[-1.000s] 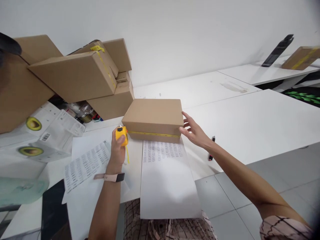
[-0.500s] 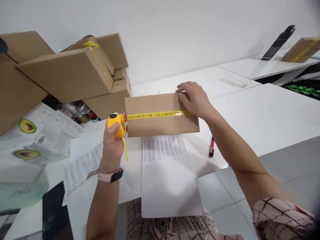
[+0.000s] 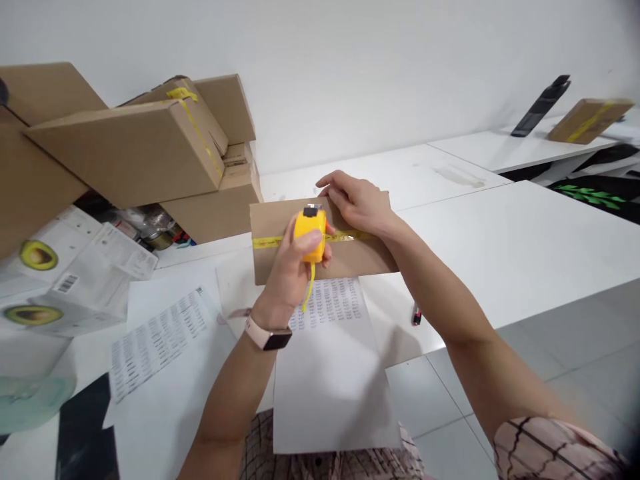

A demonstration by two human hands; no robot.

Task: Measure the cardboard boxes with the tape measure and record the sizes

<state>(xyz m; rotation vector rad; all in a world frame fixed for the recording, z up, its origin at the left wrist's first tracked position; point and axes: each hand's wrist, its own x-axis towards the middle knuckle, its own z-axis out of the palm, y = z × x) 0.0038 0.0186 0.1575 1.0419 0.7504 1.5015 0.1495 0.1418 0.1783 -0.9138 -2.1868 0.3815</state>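
Observation:
My left hand [image 3: 293, 267] is closed around a yellow tape measure [image 3: 310, 237] in front of a small cardboard box [image 3: 277, 260]. A short yellow strip hangs below its case. The brown box has a yellow printed tape band along its face. My right hand [image 3: 357, 203] grips the far edge of this box, right of the tape measure, with its thumb over the near side and some fingers hidden. Below the box lies a printed sheet [image 3: 330, 387] with rows of figures at its top, reaching over the table's front edge.
Large cardboard boxes [image 3: 125, 147] are stacked at the left, above white cartons [image 3: 90, 280] with avocado pictures. More printed sheets [image 3: 160, 340] lie at the left. A red-and-black marker [image 3: 417, 315] is near my right forearm. A dark bottle [image 3: 540, 107] and another taped box [image 3: 590, 120] stand at the back right.
My left hand has carried the tape measure rightward, from the box's left end to in front of its middle. My right hand has shifted left along the far edge.

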